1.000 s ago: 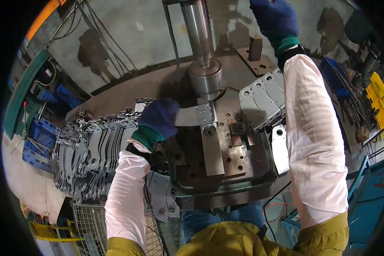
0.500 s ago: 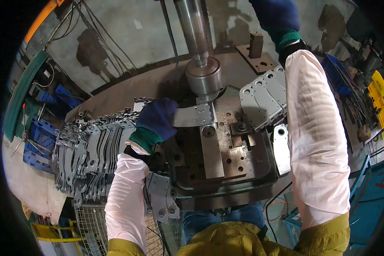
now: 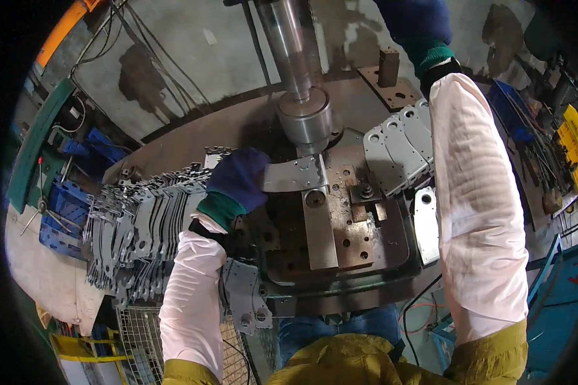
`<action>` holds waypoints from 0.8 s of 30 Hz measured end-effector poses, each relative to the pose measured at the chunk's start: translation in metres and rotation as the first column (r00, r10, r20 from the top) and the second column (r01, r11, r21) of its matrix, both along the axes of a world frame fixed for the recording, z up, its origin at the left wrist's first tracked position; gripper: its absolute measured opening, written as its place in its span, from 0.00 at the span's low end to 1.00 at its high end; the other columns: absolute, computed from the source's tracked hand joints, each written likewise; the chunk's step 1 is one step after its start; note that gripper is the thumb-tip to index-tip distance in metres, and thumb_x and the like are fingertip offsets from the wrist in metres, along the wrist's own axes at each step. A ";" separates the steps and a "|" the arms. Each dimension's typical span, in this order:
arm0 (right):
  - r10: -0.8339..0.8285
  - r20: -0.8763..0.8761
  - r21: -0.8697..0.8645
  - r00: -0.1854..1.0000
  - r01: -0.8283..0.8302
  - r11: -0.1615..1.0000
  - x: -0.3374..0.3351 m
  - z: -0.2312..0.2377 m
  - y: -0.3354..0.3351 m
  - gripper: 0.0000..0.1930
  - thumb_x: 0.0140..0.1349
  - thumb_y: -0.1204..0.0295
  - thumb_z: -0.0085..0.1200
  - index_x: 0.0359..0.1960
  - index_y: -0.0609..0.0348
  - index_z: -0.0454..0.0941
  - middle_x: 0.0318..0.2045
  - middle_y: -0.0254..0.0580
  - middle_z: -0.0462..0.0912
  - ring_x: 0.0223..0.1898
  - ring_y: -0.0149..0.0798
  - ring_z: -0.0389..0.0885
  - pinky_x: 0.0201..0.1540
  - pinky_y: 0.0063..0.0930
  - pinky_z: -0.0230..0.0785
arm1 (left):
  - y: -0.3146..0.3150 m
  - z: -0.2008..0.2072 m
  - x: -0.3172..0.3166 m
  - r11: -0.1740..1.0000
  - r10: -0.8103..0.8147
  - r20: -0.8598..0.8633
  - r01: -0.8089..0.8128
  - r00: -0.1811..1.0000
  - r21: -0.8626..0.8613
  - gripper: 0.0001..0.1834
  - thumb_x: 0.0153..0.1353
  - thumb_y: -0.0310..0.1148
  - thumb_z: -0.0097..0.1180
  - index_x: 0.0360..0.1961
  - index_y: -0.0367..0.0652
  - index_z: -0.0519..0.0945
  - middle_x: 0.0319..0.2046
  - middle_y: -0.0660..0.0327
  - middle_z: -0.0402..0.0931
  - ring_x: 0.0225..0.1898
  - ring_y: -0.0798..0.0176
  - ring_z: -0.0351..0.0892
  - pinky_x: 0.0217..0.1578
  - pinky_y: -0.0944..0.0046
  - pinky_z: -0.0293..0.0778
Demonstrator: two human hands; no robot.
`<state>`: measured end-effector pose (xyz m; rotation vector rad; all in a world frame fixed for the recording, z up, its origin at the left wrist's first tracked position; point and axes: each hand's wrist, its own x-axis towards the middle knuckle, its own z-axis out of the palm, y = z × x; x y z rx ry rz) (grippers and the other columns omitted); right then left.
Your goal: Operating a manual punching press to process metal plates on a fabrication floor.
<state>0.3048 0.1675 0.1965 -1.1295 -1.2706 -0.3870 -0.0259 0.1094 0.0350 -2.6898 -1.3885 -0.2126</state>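
Note:
My left hand (image 3: pixel 241 174), in a blue knitted glove with a green cuff, is closed on the left end of a flat grey metal plate (image 3: pixel 293 174). The plate's other end lies on the steel die block (image 3: pixel 319 231), right under the round press ram (image 3: pixel 304 119). Whether the ram touches the plate I cannot tell. My right hand (image 3: pixel 417 27), gloved the same way, is raised at the top edge of the picture. Its fingers are cut off there, so what it holds, if anything, is hidden.
Many similar plates (image 3: pixel 148 224) stand packed on the left of the bench. More plates (image 3: pixel 398 154) lie overlapped on the right. A bolted clamp (image 3: pixel 366 192) sits on the die. Behind stands a steel block on a base plate (image 3: pixel 388 83); blue bins (image 3: pixel 61 215) are far left.
The whole view has shifted very slightly. My left hand stays on the plate, and my right arm remains raised as before.

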 end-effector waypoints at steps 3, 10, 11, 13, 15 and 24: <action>-0.062 0.085 0.015 0.994 0.060 0.998 0.017 -0.010 0.018 0.21 0.66 0.49 0.53 0.33 0.56 0.82 0.29 0.57 0.83 0.36 0.63 0.83 0.37 0.53 0.74 | 0.001 -0.007 0.008 0.991 -0.082 0.056 0.075 0.995 0.113 0.18 0.39 0.33 0.67 0.35 0.47 0.80 0.37 0.52 0.78 0.40 0.42 0.81 0.43 0.47 0.80; -0.265 0.387 0.177 0.883 0.210 0.961 0.018 -0.010 0.022 0.18 0.67 0.53 0.55 0.32 0.55 0.81 0.28 0.59 0.82 0.34 0.63 0.83 0.34 0.53 0.73 | 0.005 0.002 0.005 0.998 -0.025 -0.068 0.022 0.997 -0.050 0.20 0.42 0.34 0.66 0.39 0.47 0.78 0.40 0.51 0.78 0.45 0.43 0.80 0.47 0.49 0.79; -0.367 0.510 0.289 0.778 0.247 0.925 0.022 -0.011 0.022 0.17 0.67 0.54 0.55 0.32 0.55 0.81 0.28 0.59 0.82 0.33 0.63 0.83 0.33 0.53 0.73 | 0.005 0.002 0.006 0.999 -0.022 -0.089 0.018 0.996 -0.047 0.20 0.42 0.35 0.67 0.39 0.47 0.78 0.41 0.51 0.77 0.45 0.43 0.79 0.48 0.49 0.78; -0.375 0.404 0.188 0.835 0.325 0.927 0.033 -0.012 0.023 0.25 0.62 0.41 0.56 0.41 0.50 0.84 0.32 0.51 0.85 0.39 0.58 0.84 0.42 0.47 0.77 | 0.004 0.004 0.008 0.999 -0.003 -0.096 -0.001 0.995 -0.042 0.20 0.43 0.35 0.66 0.40 0.47 0.78 0.41 0.51 0.77 0.46 0.44 0.79 0.49 0.49 0.78; -0.116 0.017 -0.147 0.993 0.117 0.982 0.011 -0.010 0.006 0.24 0.61 0.42 0.58 0.41 0.50 0.85 0.30 0.49 0.86 0.37 0.53 0.85 0.39 0.42 0.78 | -0.006 0.007 0.003 0.997 0.053 -0.072 -0.057 0.996 -0.059 0.19 0.44 0.36 0.66 0.39 0.47 0.78 0.42 0.52 0.77 0.47 0.44 0.79 0.49 0.49 0.78; 0.186 -0.112 -0.529 0.976 -0.217 0.820 0.021 0.002 -0.072 0.36 0.61 0.32 0.51 0.36 0.59 0.82 0.26 0.50 0.84 0.31 0.55 0.84 0.39 0.47 0.74 | -0.002 0.014 0.032 0.856 0.431 0.090 -0.375 0.898 -0.356 0.16 0.50 0.38 0.63 0.41 0.47 0.84 0.42 0.47 0.83 0.47 0.41 0.82 0.49 0.46 0.77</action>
